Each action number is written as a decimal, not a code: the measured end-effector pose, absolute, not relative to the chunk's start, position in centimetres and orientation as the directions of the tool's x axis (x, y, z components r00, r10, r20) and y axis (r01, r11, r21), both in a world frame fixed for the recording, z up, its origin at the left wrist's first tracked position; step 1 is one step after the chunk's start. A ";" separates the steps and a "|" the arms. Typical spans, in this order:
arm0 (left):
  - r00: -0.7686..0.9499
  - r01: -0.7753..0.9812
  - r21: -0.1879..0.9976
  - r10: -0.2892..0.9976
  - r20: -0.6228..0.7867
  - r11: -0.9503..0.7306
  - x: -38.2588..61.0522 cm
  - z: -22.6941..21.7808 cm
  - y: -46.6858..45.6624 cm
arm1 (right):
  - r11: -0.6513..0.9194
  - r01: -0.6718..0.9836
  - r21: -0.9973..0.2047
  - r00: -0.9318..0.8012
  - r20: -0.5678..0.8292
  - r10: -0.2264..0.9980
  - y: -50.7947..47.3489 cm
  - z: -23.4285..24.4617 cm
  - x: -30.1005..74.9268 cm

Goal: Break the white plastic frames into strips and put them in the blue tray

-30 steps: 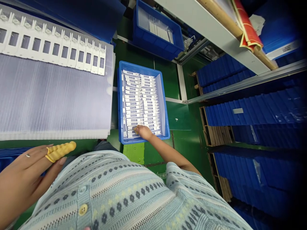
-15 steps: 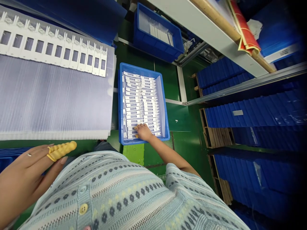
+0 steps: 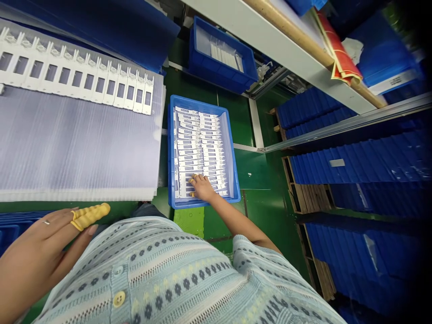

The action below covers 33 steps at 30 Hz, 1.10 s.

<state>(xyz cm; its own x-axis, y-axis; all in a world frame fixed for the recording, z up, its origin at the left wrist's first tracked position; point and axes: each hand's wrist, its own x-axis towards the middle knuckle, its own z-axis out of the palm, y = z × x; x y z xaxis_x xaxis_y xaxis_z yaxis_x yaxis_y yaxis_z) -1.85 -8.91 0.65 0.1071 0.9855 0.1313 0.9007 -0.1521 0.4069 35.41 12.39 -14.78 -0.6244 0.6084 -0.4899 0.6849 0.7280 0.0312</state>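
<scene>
My right hand [image 3: 203, 188] reaches into a blue bin [image 3: 239, 180] at its near end. Yellow finger cots cover some of its fingertips. Thumb and fingers are set around white plastic parts [image 3: 182, 184] there; how many they grip is hidden. Rows of slim white parts with rectangular windows [image 3: 212, 150] fill the bin in two columns. Off to the lower left, my left hand [image 3: 60, 238] hovers by my body with fingers stretched out and nothing in it. It wears yellow finger cots and a ring.
On the left, a stack of translucent sheets [image 3: 81, 153] carries a row of similar white parts [image 3: 101, 85]. Another blue bin [image 3: 222, 67] with white pieces stands beyond. A metal frame beam [image 3: 303, 58] crosses the upper right. Blue stacks [image 3: 364, 162] rest on pallets at right.
My right hand stays at the bin's near end; the white parts beside its fingers now look turned, showing a broader face. The view has shifted slightly. My left hand keeps its pose.
</scene>
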 end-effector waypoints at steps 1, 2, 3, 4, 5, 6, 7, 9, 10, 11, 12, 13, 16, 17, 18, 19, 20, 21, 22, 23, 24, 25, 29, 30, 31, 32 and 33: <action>0.131 0.892 0.415 0.981 0.140 -0.179 -1.9 0.5 -9.0 | 0.732 0.680 0.029 -0.629 -0.490 0.603 12.6 -14.8 35.4; 0.147 0.886 0.420 0.978 0.148 -0.196 -2.0 0.4 -9.1 | 0.739 0.673 0.025 -0.635 -0.493 0.595 12.8 -14.8 35.4; 0.154 0.883 0.422 0.977 0.150 -0.205 -2.1 0.3 -9.1 | 0.747 0.664 0.020 -0.643 -0.495 0.585 13.0 -14.8 35.4; 0.151 0.885 0.421 0.977 0.150 -0.201 -2.2 0.2 -9.2 | 0.755 0.656 0.016 -0.650 -0.498 0.575 13.2 -14.9 35.4; 0.149 0.885 0.421 0.978 0.148 -0.198 -2.2 0.2 -9.2 | 0.761 0.649 0.012 -0.655 -0.500 0.567 13.4 -14.8 35.4; 0.148 0.886 0.421 0.978 0.146 -0.197 -2.2 0.2 -9.3 | 0.766 0.643 0.009 -0.660 -0.501 0.560 13.5 -14.8 35.3; 0.150 0.886 0.419 0.978 0.146 -0.199 -2.2 0.2 -9.3 | 0.770 0.638 0.008 -0.663 -0.503 0.555 13.6 -14.8 35.4; 0.164 0.889 0.405 0.974 0.154 -0.213 -2.2 0.3 -9.2 | 0.777 0.629 0.007 -0.667 -0.510 0.544 13.7 -14.7 35.4; 0.172 0.893 0.392 0.972 0.158 -0.221 -2.2 0.4 -9.2 | 0.781 0.625 0.009 -0.667 -0.514 0.539 13.7 -14.7 35.4; 0.176 0.898 0.376 0.971 0.163 -0.226 -2.1 0.5 -9.2 | 0.784 0.621 0.011 -0.666 -0.519 0.535 13.8 -14.7 35.3; 0.176 0.904 0.363 0.970 0.165 -0.226 -2.1 0.5 -9.1 | 0.785 0.619 0.013 -0.664 -0.525 0.532 13.8 -14.7 35.3; 0.173 0.909 0.352 0.971 0.166 -0.222 -2.1 0.5 -9.1 | 0.786 0.618 0.016 -0.661 -0.531 0.530 13.8 -14.7 35.2; 0.154 0.916 0.346 0.974 0.165 -0.204 -2.1 0.6 -9.2 | 0.786 0.618 0.020 -0.648 -0.554 0.523 14.0 -14.8 34.8; 0.152 0.916 0.346 0.974 0.166 -0.202 -2.1 0.6 -9.2 | 0.785 0.620 0.021 -0.642 -0.561 0.522 14.1 -14.8 34.6; 0.152 0.917 0.345 0.975 0.165 -0.201 -2.1 0.7 -9.3 | 0.783 0.621 0.021 -0.637 -0.568 0.521 14.1 -14.9 34.5; 0.153 0.918 0.342 0.975 0.162 -0.200 -2.1 0.7 -9.3 | 0.782 0.623 0.021 -0.633 -0.573 0.520 14.2 -14.9 34.4; 0.156 0.919 0.338 0.975 0.158 -0.202 -2.1 0.7 -9.3 | 0.781 0.624 0.020 -0.631 -0.576 0.519 14.2 -14.8 34.4; 0.160 0.921 0.333 0.975 0.157 -0.205 -2.2 0.7 -9.3 | 0.780 0.625 0.017 -0.631 -0.578 0.518 14.1 -14.8 34.4; 0.166 0.922 0.327 0.974 0.153 -0.209 -2.2 0.7 -9.4 | 0.781 0.625 0.014 -0.632 -0.578 0.516 14.1 -14.8 34.4; 0.173 0.921 0.324 0.973 0.150 -0.214 -2.2 0.7 -9.4 | 0.781 0.624 0.009 -0.635 -0.577 0.514 14.0 -14.7 34.4; 0.174 0.922 0.322 0.973 0.151 -0.215 -2.2 0.7 -9.4 | 0.781 0.624 0.006 -0.638 -0.573 0.514 13.9 -14.5 34.5; 0.174 0.922 0.321 0.973 0.150 -0.214 -2.2 0.6 -9.4 | 0.780 0.626 0.004 -0.642 -0.566 0.518 13.9 -14.4 34.6; 0.164 0.920 0.336 0.977 0.133 -0.200 -2.5 0.5 -9.2 | 0.773 0.635 0.001 -0.653 -0.534 0.537 13.6 -14.0 35.1; 0.170 0.920 0.334 0.976 0.133 -0.206 -2.5 0.5 -9.0 | 0.773 0.635 -0.001 -0.654 -0.533 0.537 13.6 -14.0 35.2; 0.181 0.919 0.329 0.974 0.137 -0.217 -2.6 0.6 -8.8 | 0.773 0.634 -0.002 -0.654 -0.534 0.535 13.5 -14.1 35.3; 0.196 0.917 0.321 0.969 0.147 -0.234 -2.5 0.6 -8.6 | 0.774 0.633 -0.002 -0.654 -0.536 0.533 13.5 -14.1 35.3; 0.216 0.914 0.313 0.963 0.159 -0.257 -2.5 0.7 -8.3 | 0.774 0.633 -0.001 -0.653 -0.538 0.533 13.5 -14.3 35.4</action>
